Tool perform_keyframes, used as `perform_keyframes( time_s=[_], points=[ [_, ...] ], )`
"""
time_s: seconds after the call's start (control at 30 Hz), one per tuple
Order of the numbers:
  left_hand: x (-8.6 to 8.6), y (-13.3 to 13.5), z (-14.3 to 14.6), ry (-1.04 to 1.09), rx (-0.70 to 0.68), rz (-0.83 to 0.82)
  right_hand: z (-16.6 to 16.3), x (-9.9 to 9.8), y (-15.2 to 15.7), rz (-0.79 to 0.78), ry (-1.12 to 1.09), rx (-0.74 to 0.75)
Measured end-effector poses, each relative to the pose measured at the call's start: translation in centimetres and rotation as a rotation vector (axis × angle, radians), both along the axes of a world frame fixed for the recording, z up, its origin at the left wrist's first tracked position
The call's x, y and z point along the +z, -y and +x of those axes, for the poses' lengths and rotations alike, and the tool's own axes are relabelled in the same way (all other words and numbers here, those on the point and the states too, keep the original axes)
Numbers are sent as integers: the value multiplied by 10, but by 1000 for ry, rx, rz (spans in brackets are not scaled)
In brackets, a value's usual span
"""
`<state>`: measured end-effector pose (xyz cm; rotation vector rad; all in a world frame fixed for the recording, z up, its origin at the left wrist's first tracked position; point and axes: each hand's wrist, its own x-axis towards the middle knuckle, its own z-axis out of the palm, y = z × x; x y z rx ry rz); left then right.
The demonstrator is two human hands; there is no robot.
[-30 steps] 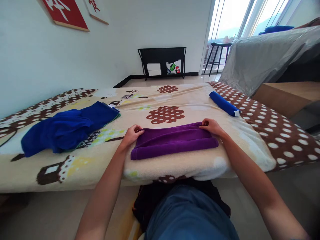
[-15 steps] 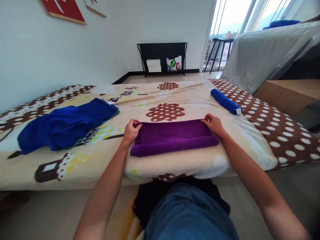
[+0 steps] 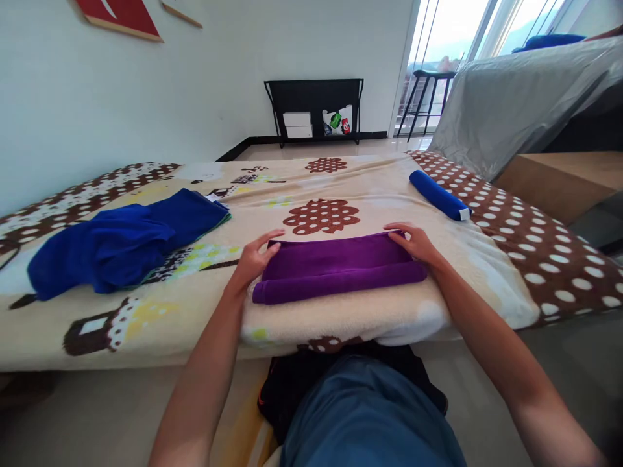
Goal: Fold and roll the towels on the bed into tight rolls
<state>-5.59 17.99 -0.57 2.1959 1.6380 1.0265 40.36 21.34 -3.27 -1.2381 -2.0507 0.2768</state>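
A folded purple towel lies flat near the front edge of the patterned blanket. My left hand rests at its left end, fingers spread and lying flat. At the towel's right end my right hand lies with fingers extended over the far corner. Neither hand pinches the cloth. The near edge of the towel is a rolled fold.
A heap of blue towels lies at the left. A rolled blue towel sits at the right rear of the blanket. A black shelf stands at the far wall, a grey-covered sofa and a wooden table at right.
Both hands had pinched the towel's far corners and laid them down; the fingers are now spread flat and no longer grip the cloth.
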Motion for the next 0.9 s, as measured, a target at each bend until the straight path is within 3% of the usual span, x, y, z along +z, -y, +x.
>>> perform_keyframes(
  time_s=[0.07, 0.1, 0.2, 0.33, 0.4, 0.5, 0.57, 0.67, 0.77, 0.9],
  points=[
    [-2, 2, 3, -134, -209, -116, -1, 0, 4, -89, 12, 191],
    [-5, 1, 3, -205, -244, -161, 0, -1, 5, -119, 20, 228],
    [-12, -3, -2, -306, -120, -215, 7, -6, 5, -138, 33, 117],
    [-10, 1, -16, -199, 55, -168, 20, -6, 9, -114, 31, -41],
    [1, 17, -21, -126, 102, -79, 21, 0, 22, -63, 8, -116],
    [18, 60, -17, -24, 107, 159, 17, 14, 60, 75, -59, -182],
    [25, 94, -9, -76, 20, 243, 12, 20, 92, 125, -53, -122],
    [19, 131, 6, -299, -140, 176, 8, 18, 127, 85, 73, 24],
    [4, 141, 16, -407, -155, 159, 8, 8, 137, 67, 161, 86],
    [-6, 131, 24, -479, -74, 211, 7, 0, 127, 92, 220, 60]
  ],
)
